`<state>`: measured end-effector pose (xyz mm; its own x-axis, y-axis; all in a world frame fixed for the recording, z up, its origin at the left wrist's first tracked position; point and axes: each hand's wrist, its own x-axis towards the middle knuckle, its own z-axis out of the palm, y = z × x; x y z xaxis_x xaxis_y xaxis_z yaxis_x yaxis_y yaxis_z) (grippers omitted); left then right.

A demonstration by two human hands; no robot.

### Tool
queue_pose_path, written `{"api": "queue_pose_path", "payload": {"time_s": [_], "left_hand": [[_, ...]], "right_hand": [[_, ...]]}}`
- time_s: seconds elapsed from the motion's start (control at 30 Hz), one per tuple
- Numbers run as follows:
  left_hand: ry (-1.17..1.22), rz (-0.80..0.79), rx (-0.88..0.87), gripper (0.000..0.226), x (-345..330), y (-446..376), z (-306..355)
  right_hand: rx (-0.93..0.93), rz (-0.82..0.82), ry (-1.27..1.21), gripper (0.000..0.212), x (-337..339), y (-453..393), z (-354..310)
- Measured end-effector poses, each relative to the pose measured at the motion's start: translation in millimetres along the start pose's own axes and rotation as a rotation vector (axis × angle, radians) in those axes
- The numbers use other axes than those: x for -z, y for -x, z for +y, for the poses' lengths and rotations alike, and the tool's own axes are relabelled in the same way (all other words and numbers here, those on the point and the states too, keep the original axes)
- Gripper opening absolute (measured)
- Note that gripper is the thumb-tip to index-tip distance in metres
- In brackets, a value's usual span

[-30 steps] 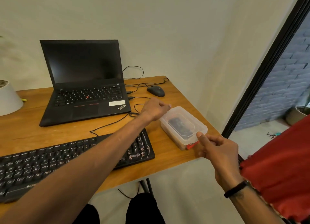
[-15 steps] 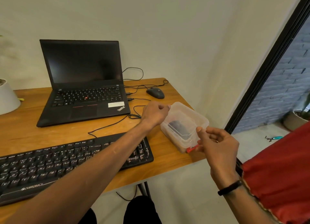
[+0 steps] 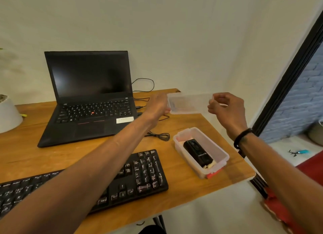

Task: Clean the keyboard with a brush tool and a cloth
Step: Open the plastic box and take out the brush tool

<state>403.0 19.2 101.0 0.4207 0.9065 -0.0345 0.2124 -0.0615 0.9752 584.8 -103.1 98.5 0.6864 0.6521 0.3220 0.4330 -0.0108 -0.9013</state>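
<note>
The black keyboard (image 3: 132,177) lay flat along the near edge of the wooden desk (image 3: 183,197), its number pad end nearest the clear plastic box (image 3: 201,152). That box sat just to the right of the keyboard, close to the desk's right edge, with its top off and a red latch (image 3: 213,174) at its near end. Inside it lay a black oblong tool (image 3: 197,152) with small white lettering, resting lengthwise over something pale at the bottom; whether that was a cloth could not be told.

Beyond the box and raised above the desk, the clear lid (image 3: 189,103) was held between both hands. The left hand (image 3: 157,106) gripped the lid's left end, fingers curled round the edge. The right hand (image 3: 225,109) pinched the lid's right end between thumb and bent fingers; a dark band (image 3: 242,137) circled that wrist.

Beyond the keyboard, an open black laptop (image 3: 90,97) stood with its screen dark. Thin black cables (image 3: 159,135) lay coiled on the desk between the laptop and the box. Far left of the keyboard, a white pot (image 3: 8,114) sat at the frame's edge. Red fabric (image 3: 307,167) showed to the right, off the desk.
</note>
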Motion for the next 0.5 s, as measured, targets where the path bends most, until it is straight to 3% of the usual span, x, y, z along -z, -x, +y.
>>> {"api": "queue_pose_path", "payload": {"time_s": [0.17,0.23,0.33,0.4,0.5], "left_hand": [[0.048,-0.042,0.185,0.026,-24,-8,-23],[0.018,-0.033,0.198,0.028,-30,-9,-33],[-0.122,-0.014,0.138,0.032,-31,-13,-47],[-0.265,-0.058,0.082,0.035,-27,-15,-56],[-0.333,-0.076,0.045,0.056,-21,-11,-61]], "right_hand": [[-0.273,-0.005,-0.203,0.022,-14,-34,36],[-0.391,-0.03,-0.304,0.014,-17,-40,44],[-0.434,-0.08,-0.204,0.009,-21,-46,57],[-0.425,-0.128,-0.112,0.016,-24,-47,66],[-0.442,-0.228,-0.026,0.045,-26,-45,69]]}}
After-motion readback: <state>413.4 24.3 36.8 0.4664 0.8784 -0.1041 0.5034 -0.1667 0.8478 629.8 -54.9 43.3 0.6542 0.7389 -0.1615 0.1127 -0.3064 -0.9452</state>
